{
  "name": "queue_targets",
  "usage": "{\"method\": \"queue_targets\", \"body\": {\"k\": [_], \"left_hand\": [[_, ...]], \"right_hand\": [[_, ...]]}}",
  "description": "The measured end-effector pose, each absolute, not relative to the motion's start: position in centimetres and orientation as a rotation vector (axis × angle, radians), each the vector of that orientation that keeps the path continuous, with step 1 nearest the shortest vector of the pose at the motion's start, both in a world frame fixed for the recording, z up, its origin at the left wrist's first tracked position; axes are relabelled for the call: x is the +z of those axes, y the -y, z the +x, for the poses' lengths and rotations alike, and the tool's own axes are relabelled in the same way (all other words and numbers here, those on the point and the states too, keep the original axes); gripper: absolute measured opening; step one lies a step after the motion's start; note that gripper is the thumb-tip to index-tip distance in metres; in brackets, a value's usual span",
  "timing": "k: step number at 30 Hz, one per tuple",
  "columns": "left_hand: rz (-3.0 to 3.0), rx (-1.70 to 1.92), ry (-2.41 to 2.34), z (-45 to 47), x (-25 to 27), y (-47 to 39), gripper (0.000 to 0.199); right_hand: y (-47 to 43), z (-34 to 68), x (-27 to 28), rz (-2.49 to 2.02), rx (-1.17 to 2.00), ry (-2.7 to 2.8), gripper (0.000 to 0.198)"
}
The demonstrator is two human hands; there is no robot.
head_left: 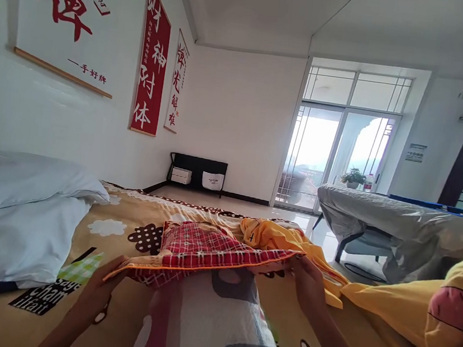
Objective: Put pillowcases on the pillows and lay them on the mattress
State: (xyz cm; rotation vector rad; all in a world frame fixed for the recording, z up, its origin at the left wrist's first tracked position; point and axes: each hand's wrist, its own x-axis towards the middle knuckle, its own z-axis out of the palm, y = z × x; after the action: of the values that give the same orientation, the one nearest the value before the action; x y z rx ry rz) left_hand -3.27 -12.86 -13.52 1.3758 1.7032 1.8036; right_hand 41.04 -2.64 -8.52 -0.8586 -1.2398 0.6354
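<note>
A red checked pillowcase (209, 249) is held stretched above a patterned pillow (213, 323) on the bed (132, 223); its near corner is pinched by the left hand (99, 287), its far edge by the right hand (306, 281), fingers pressed on cloth

Left hand (100, 287) fingertips hidden under red checked cloth (209, 249), both forearms cut off below
</note>
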Motion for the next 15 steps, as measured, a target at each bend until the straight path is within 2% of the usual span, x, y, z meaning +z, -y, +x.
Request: {"method": "queue_targets", "body": {"k": [4,8,12,15], "left_hand": [[1.234,1.858,-1.563,-3.4,-12.6,13.2,0.055],[1.305,1.823,-1.310,-2.5,-9.4,9.8,0.055],[1.392,1.644,-1.662,-0.7,-7.4,3.7,0.047],[1.422,1.662,-1.755,0.0,-9.6,2.8,0.041]], "right_hand": [[3.5,43.5,-8.4,-0.796,0.678,1.228,0.035],[2.3,44.2,-6.6,-0.843,0.607,1.292,0.039],[-1.7,42.2,-5.9,-1.256,0.369,1.504,0.038],[-2.9,41.5,-8.9,-1.388,0.275,1.475,0.031]]}}
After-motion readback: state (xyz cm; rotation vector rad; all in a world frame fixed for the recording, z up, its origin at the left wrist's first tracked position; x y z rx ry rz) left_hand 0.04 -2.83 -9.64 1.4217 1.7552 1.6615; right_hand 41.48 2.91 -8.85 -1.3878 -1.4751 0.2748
